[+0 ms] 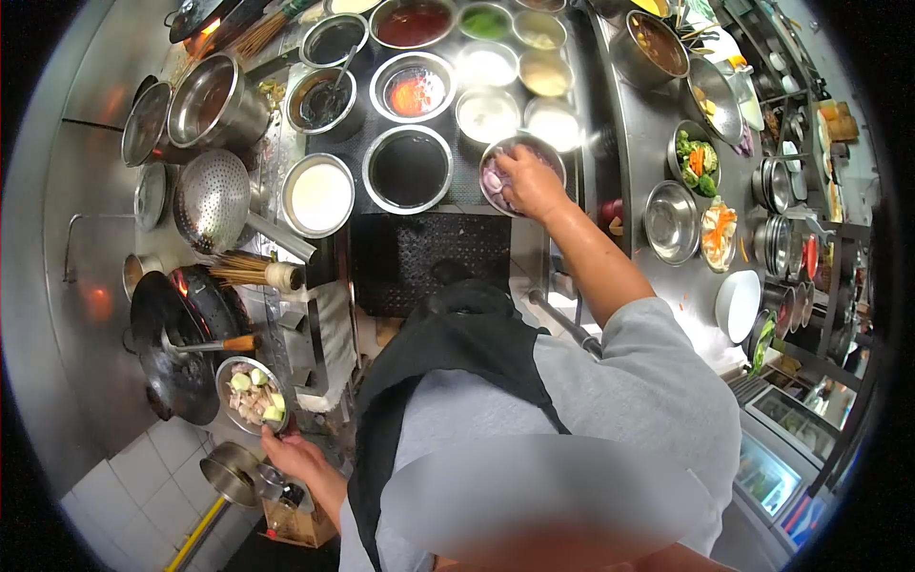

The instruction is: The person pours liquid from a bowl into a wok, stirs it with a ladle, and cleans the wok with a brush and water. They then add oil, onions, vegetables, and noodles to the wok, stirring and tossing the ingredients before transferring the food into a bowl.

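1. The right hand [529,183] is reaching far out over the cooking station. Its fingers are dipping down into a round shiny steel bowl [548,148].
2. The bowl is holding cut purple onion pieces [496,179]. The pieces are lying right under the fingertips and a bit to the left of them.
3. The fingers are bending down close together onto the onion. I cannot tell if they are pinching any pieces, because the back of the hand is hiding the tips.
4. The onion pieces are probably light, thin and a bit wet, so they may be slipping and coming apart in layers. I think a soft pinch from above with the fingertips is the best way to take them.
5. Just left of the fingers, a round steel bowl of dark sauce [367,167] is sitting.
6. The left hand [297,458] is staying low and close to the body. Its fingers are curling, but I cannot tell if they are gripping something.
7. Just above those fingers, a small steel bowl of pale chunks and green bits [221,381] is sitting. Just beside them, to the left, a steel ladle [229,472] is lying.
8. Past that small bowl, a big black wok [176,353] is sitting, with a small flame showing by its top edge.
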Action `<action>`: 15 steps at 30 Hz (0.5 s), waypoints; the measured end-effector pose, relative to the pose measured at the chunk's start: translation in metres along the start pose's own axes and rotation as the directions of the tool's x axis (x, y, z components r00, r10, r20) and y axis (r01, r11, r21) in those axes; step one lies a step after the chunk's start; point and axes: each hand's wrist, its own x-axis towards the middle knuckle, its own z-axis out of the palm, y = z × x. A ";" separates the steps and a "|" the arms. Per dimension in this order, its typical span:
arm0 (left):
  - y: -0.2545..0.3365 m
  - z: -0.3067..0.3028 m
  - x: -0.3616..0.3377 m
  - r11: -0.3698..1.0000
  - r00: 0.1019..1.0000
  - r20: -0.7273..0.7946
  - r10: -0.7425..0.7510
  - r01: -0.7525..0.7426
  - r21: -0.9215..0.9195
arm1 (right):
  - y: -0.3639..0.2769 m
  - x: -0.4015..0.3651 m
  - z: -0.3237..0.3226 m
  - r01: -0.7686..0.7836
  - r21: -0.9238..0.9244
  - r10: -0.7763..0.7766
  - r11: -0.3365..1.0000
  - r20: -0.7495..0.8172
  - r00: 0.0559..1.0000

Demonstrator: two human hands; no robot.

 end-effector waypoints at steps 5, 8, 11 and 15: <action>-0.010 -0.015 0.007 0.999 0.996 -0.074 -0.044 0.045 0.008 | 0.035 -0.007 -0.016 -0.084 0.246 0.107 0.966 -0.081 0.991; -0.015 -0.024 0.011 0.998 0.990 -0.123 -0.065 0.067 0.009 | 0.032 -0.012 -0.039 -0.197 0.381 0.239 0.903 -0.067 0.969; 0.012 0.013 -0.025 0.997 0.992 -0.116 -0.047 0.040 -0.064 | 0.032 -0.011 -0.053 -0.383 0.572 0.401 0.726 0.101 0.911; -0.005 0.023 -0.026 0.972 0.994 -0.084 -0.073 0.052 -0.228 | 0.003 -0.005 -0.084 -0.349 0.634 0.310 0.690 0.176 0.934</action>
